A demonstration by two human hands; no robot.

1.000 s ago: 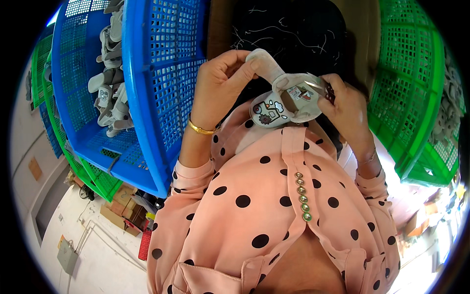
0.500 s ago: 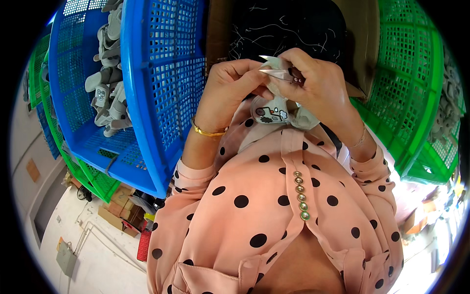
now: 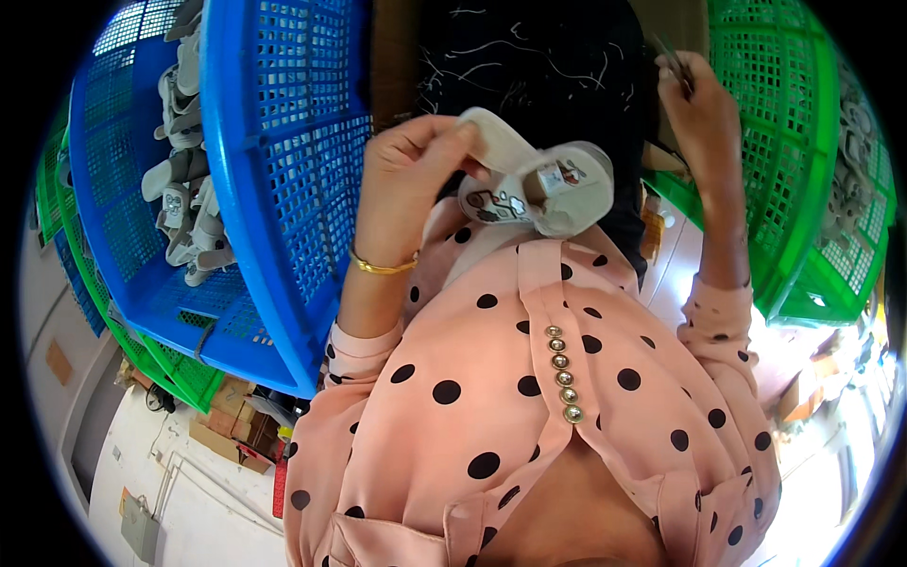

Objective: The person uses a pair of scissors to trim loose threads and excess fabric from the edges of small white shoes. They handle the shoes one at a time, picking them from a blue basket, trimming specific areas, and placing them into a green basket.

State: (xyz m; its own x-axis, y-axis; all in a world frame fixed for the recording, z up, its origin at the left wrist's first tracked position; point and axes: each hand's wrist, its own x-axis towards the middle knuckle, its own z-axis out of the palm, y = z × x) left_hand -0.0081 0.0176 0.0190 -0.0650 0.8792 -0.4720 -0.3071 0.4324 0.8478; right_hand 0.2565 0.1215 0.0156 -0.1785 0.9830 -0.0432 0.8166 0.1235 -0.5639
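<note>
My left hand [image 3: 413, 163] is closed, thumb against fingers, on the edge of a pale off-white shoe upper [image 3: 498, 142] with a printed cartoon picture. A rounded part of the upper with a small picture patch inside hangs to the right of my fingers, over my lap. Whether this is one upper or two together I cannot tell. Away at the far right, beside the green basket, my right hand [image 3: 697, 104] is closed round a pair of scissors [image 3: 678, 64]. The blades point up and away, blurred, and touch nothing I can see.
Loose white thread ends lie on the black cloth [image 3: 539, 57] over my lap. A blue plastic basket [image 3: 219, 189] at my left holds several pale shoe uppers [image 3: 179, 203]. Green baskets [image 3: 770, 161] stand close at my right, with more grey-white pieces [image 3: 855, 180] beyond.
My right hand has moved away from the shoe upper to the right with the scissors. My left hand has shifted slightly left and still holds the upper, which now lies spread more into view.
</note>
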